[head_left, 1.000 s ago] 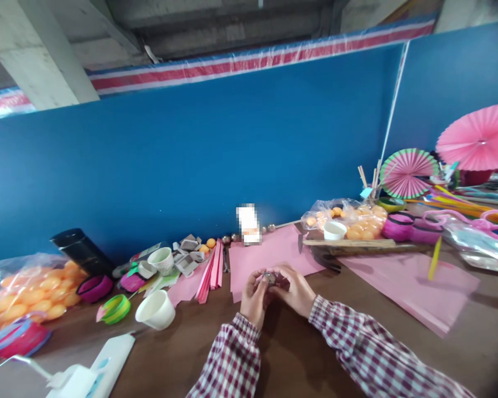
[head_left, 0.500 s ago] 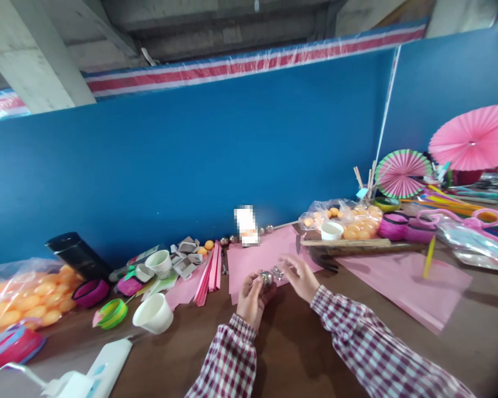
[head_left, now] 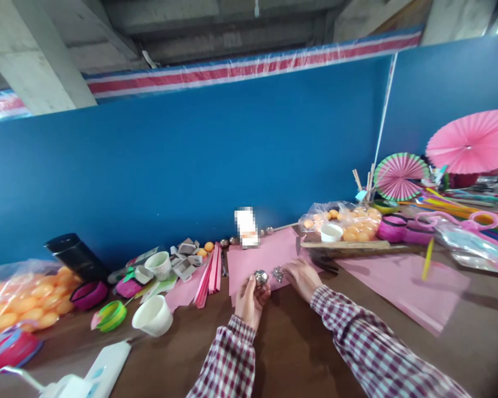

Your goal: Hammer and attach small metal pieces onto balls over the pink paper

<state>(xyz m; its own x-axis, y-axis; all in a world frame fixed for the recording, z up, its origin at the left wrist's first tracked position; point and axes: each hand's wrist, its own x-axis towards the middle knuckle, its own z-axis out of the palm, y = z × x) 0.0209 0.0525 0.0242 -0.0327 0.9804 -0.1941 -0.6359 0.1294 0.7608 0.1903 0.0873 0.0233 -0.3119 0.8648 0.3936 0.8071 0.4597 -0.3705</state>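
My left hand (head_left: pixel 251 301) grips a shiny silver metal ball (head_left: pixel 261 277) between thumb and fingers, above the table's near side. Just right of it, a small heap of silver metal bits (head_left: pixel 278 273) lies on a pink paper sheet (head_left: pixel 253 260); the single bits are too small to make out. At the heap's right edge is my right hand (head_left: pixel 302 279), palm down, its fingertips drawn together. Whatever they pinch, if anything, is hidden. Several similar metal balls (head_left: pixel 224 243) line the back of the sheet by the blue wall.
A hammer (head_left: pixel 344 245) and black-handled tool (head_left: pixel 327 265) lie right of the sheet. Folded pink paper strips (head_left: pixel 207 276), white cups (head_left: pixel 152 315) and a bag of orange balls (head_left: pixel 29 293) stand left. Pink paper (head_left: pixel 406 287) and a yellow stick (head_left: pixel 428 260) are at right.
My left hand has tilted, bringing the ball slightly left and more into view. My right hand has lowered, its fingers drawing together beside the metal bits.
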